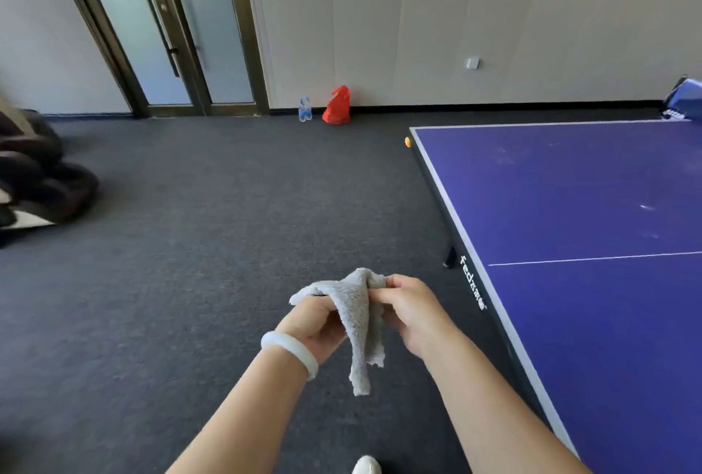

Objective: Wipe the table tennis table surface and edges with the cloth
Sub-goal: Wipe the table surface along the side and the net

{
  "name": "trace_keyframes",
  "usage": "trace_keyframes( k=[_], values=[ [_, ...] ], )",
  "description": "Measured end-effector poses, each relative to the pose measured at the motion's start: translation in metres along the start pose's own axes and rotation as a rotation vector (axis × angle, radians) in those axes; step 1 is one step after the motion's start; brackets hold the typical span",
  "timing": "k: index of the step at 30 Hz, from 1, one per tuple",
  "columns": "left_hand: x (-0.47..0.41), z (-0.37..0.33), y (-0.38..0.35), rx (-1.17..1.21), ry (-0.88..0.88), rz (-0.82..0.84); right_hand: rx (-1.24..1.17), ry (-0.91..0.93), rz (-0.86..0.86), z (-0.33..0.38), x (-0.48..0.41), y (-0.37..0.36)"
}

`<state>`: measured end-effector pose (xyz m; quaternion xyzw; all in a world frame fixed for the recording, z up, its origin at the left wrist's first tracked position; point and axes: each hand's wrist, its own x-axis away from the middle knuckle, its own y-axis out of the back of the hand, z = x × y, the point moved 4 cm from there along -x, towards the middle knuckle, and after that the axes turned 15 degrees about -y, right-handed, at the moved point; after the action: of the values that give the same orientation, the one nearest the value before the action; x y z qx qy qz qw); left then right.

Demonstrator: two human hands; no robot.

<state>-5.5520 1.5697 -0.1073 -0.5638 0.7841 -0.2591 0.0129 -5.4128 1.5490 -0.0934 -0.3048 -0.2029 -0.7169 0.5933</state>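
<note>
Dangling grey fuzzy cloth (pixel 359 321), left hand (pixel 312 326) fingers gripping, right hand (pixel 414 312) fingers pinching

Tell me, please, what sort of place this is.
Probably an indoor games or recreation room: a blue table tennis table, an orange ball beside its corner, dark carpet and frosted glass doors.

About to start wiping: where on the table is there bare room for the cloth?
The table is bare on both sides of its white line, up to the left edge. Clutter sits only off it: an orange ball by the far corner, a blue bag past the far edge.
</note>
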Motion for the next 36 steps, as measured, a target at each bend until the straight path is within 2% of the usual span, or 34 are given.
trace_keyframes(
  k=[2, 4, 8, 16, 18, 21, 25, 29, 33, 36],
  values=[
    [-0.05, -0.016, -0.004, -0.052, 0.037, -0.025, -0.216, -0.134, 0.129, 0.03, -0.03, 0.003],
    [-0.095, -0.027, -0.003, -0.093, 0.067, -0.071, -0.283, -0.195, 0.176, 0.06, -0.056, 0.009],
    [-0.177, -0.047, -0.014, -0.17, 0.091, -0.063, -0.361, -0.096, 0.135, 0.115, -0.105, 0.032],
    [-0.32, -0.072, -0.032, -0.177, 0.219, -0.062, -0.42, 0.061, -0.139, 0.189, -0.193, 0.083],
    [-0.358, -0.083, -0.036, -0.219, 0.224, 0.049, -0.45, 0.074, -0.197, 0.207, -0.214, 0.089],
    [-0.417, -0.106, -0.043, -0.351, 0.122, 0.196, -0.548, 0.089, -0.276, 0.239, -0.242, 0.094],
    [-0.492, -0.124, -0.052, -0.388, 0.14, 0.338, -0.677, 0.116, -0.354, 0.28, -0.281, 0.086],
    [-0.54, -0.127, -0.078, -0.475, 0.142, 0.391, -0.721, 0.128, -0.608, 0.304, -0.297, 0.101],
    [-0.57, -0.123, -0.112, -0.491, 0.131, 0.402, -0.577, 0.098, -0.819, 0.313, -0.297, 0.132],
    [-0.586, -0.111, -0.142, -0.483, 0.14, 0.507, -0.458, 0.095, -0.832, 0.317, -0.308, 0.156]
  ],
)
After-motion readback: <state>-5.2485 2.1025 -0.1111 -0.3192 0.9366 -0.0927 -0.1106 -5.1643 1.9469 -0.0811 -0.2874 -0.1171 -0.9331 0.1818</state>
